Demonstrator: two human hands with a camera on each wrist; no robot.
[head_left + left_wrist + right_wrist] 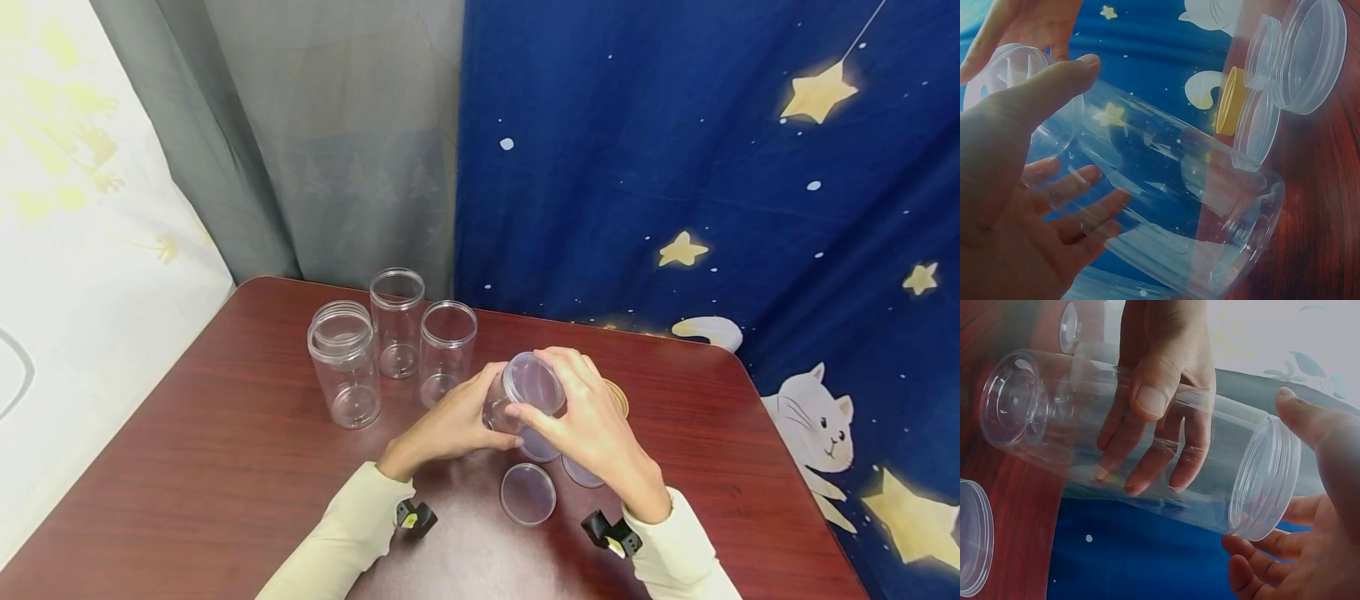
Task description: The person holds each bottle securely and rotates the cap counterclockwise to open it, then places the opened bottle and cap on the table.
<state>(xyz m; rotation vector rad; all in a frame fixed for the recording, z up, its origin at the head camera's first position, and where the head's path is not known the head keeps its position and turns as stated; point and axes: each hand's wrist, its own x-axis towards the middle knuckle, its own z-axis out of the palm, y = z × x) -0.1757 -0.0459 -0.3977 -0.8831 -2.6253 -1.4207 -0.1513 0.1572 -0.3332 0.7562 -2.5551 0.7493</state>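
Note:
A clear plastic jar (1210, 506) is held tilted above the table. My left hand (453, 421) grips its side, thumb on one side and fingers curled round the other, seen through the wall in the right wrist view. A translucent lid (536, 383) covers the jar's mouth. My right hand (592, 417) holds this lid by its rim, with thumb and fingers spread round the edge. Below the hands lie loose translucent lids, one clear lid (527, 494) nearest me. A gold-coloured lid (1230, 103) lies behind them, partly hidden by the right hand in the head view.
Several clear jars without lids stand at the left back: a front-left jar (354, 400), a tall rear jar (397, 333) and another jar (448, 333) beside it. The reddish-brown table (225, 467) ends at curtains. Each wrist wears a small black camera (611, 533).

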